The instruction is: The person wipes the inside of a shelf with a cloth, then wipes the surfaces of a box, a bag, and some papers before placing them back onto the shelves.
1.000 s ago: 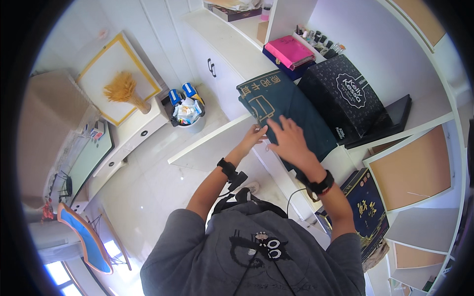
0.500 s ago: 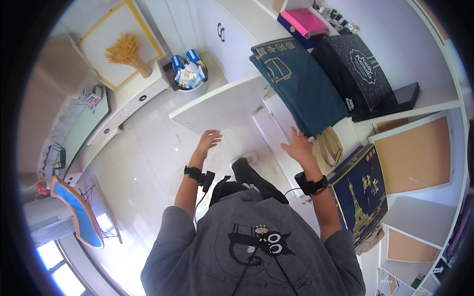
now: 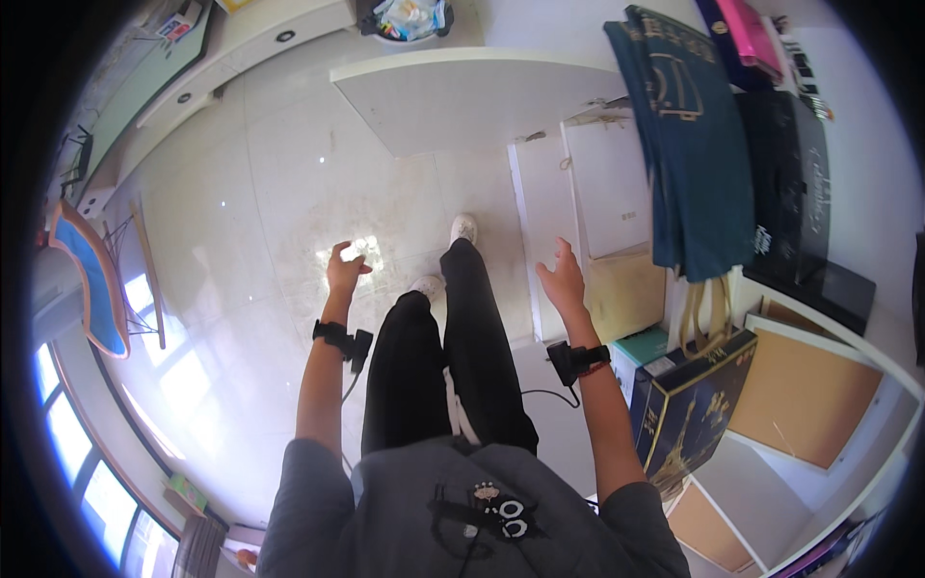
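My left hand [image 3: 348, 269] hangs over the pale tiled floor [image 3: 260, 193], empty, thumb and fingers apart. Empty too, my right hand [image 3: 563, 277] is held with its fingers apart, in front of the low cabinet's open interior [image 3: 602, 188]. The white cabinet door [image 3: 482, 91] stands swung out ahead of both hands. Right of my right hand, a dark teal bag [image 3: 699, 164] lies on the cabinet top, its beige handles [image 3: 708, 318] drooping over the edge. A dark blue box with a gold tower picture [image 3: 689, 414] stands near my right forearm, with a green-and-white box [image 3: 636, 356] beside it.
A black box [image 3: 790, 183] and a pink case [image 3: 747, 39] sit beyond the teal bag. A filled bin [image 3: 405, 21] stands beyond the door. At the left are a blue-seated chair [image 3: 89, 275] and a white drawer unit [image 3: 260, 48]. Cork-coloured panels [image 3: 805, 395] fill the right side.
My view has tilted down, showing more of my legs and the cabinet's interior. My right hand has moved away from the teal bag's edge; both hands stay empty.
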The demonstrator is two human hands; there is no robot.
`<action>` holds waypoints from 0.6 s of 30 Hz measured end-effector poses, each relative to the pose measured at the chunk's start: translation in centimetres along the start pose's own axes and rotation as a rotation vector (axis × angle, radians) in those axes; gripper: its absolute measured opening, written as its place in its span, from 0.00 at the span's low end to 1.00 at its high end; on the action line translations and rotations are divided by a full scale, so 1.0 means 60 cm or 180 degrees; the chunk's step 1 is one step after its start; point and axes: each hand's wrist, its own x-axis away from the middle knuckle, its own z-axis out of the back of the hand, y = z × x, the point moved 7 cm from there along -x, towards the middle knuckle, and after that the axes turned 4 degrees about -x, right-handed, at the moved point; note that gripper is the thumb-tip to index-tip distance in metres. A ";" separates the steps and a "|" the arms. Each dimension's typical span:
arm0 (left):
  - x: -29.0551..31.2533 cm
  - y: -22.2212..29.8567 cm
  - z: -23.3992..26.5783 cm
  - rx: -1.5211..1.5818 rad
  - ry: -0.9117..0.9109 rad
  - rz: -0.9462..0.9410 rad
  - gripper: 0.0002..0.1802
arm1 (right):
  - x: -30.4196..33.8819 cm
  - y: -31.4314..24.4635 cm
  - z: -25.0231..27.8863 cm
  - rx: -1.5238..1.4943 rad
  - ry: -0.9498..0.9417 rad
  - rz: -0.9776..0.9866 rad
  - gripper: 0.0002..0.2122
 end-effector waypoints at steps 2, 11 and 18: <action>-0.001 -0.055 -0.002 -0.0645 0.0365 -0.0213 0.39 | -0.050 0.092 -0.044 0.0320 -0.0039 -0.0331 0.30; -0.092 -0.214 -0.157 -0.1353 -0.0396 0.0461 0.24 | -0.218 0.506 -0.045 -0.2490 0.1399 -0.3079 0.21; -0.103 -0.018 -0.408 -0.1109 -0.0985 -0.0234 0.19 | -0.252 0.466 -0.042 -0.3380 0.0379 -0.1463 0.17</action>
